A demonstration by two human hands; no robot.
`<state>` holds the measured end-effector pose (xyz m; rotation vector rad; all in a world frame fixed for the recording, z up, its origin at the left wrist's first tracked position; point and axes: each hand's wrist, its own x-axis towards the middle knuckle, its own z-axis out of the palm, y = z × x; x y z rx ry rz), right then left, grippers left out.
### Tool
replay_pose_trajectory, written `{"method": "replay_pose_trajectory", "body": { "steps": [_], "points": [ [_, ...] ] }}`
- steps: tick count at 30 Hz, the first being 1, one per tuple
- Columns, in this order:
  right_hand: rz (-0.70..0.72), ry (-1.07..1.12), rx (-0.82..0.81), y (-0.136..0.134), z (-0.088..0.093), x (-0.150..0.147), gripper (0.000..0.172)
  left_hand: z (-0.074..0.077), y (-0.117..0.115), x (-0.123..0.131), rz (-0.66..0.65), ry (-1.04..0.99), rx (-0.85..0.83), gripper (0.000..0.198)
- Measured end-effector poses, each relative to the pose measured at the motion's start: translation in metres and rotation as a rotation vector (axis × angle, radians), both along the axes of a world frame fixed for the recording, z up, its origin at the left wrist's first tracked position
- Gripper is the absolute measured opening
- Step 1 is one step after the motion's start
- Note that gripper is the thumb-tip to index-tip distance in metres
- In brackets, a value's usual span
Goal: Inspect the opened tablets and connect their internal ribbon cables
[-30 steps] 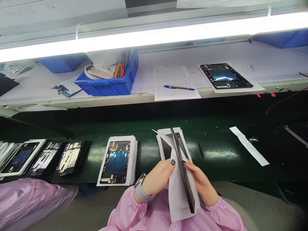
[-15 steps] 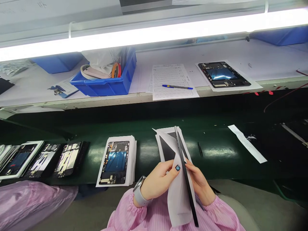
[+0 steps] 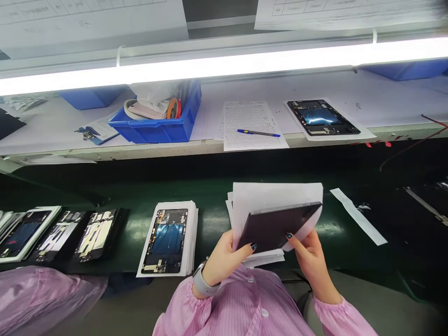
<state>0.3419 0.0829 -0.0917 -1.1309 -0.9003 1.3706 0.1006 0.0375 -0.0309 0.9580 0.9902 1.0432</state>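
1. Left hand [image 3: 224, 259], in a pink striped sleeve, clamps thumb and fingers on the lower-left corner of a slim dark grey tablet [image 3: 276, 228], held tilted above the front edge of a green counter [image 3: 210, 224]
2. Right hand [image 3: 311, 263] grips the tablet's lower-right edge with its fingers together
3. Loose white paper sheets [image 3: 276, 205] rise behind the tablet
4. Just left of the hands, an opened tablet with blue foil inside [image 3: 168, 240] lies on a white paper stack [image 3: 192, 238]
5. Along the back, a white shelf [image 3: 385, 102] carries a blue plastic bin [image 3: 154, 133] and a gridded paper form [image 3: 248, 126]
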Motion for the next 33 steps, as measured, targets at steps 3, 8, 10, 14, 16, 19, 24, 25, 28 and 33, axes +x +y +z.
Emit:
{"method": "replay_pose_trajectory", "body": {
  "steps": [3,8,10,14,16,19,24,25,28,33],
  "points": [
    [-0.058,-0.114,0.061,-0.008,-0.003,0.006,0.040,-0.010,-0.001,0.000,0.032,0.089,0.023,0.029],
    [-0.120,-0.235,0.116,-0.025,-0.011,0.014,0.035,-0.025,-0.007,-0.002,0.090,0.179,0.037,0.022],
    [-0.136,-0.267,0.127,-0.030,-0.015,0.017,0.032,-0.026,-0.010,-0.004,0.103,0.203,0.051,0.021],
    [-0.148,-0.304,0.143,-0.037,-0.019,0.024,0.029,-0.026,-0.014,-0.007,0.147,0.214,0.099,0.025],
    [-0.152,-0.300,0.155,-0.039,-0.018,0.023,0.028,-0.025,-0.015,-0.011,0.130,0.221,0.117,0.025],
    [-0.109,-0.272,0.150,-0.040,-0.012,0.011,0.026,-0.021,-0.013,-0.023,-0.008,0.265,0.138,0.024],
    [0.163,-0.159,0.042,-0.035,0.013,-0.026,0.036,-0.014,0.006,-0.058,-0.060,0.245,0.063,0.040],
    [0.243,-0.106,0.002,-0.033,0.019,-0.031,0.038,-0.013,0.012,-0.065,-0.032,0.207,0.016,0.040],
    [0.410,0.068,-0.070,-0.026,0.035,-0.039,0.040,-0.011,0.027,-0.085,0.000,0.043,-0.149,0.042],
    [0.395,0.109,-0.034,-0.022,0.059,-0.030,0.035,-0.005,0.036,-0.105,-0.027,-0.105,-0.323,0.048]
  ]
}}
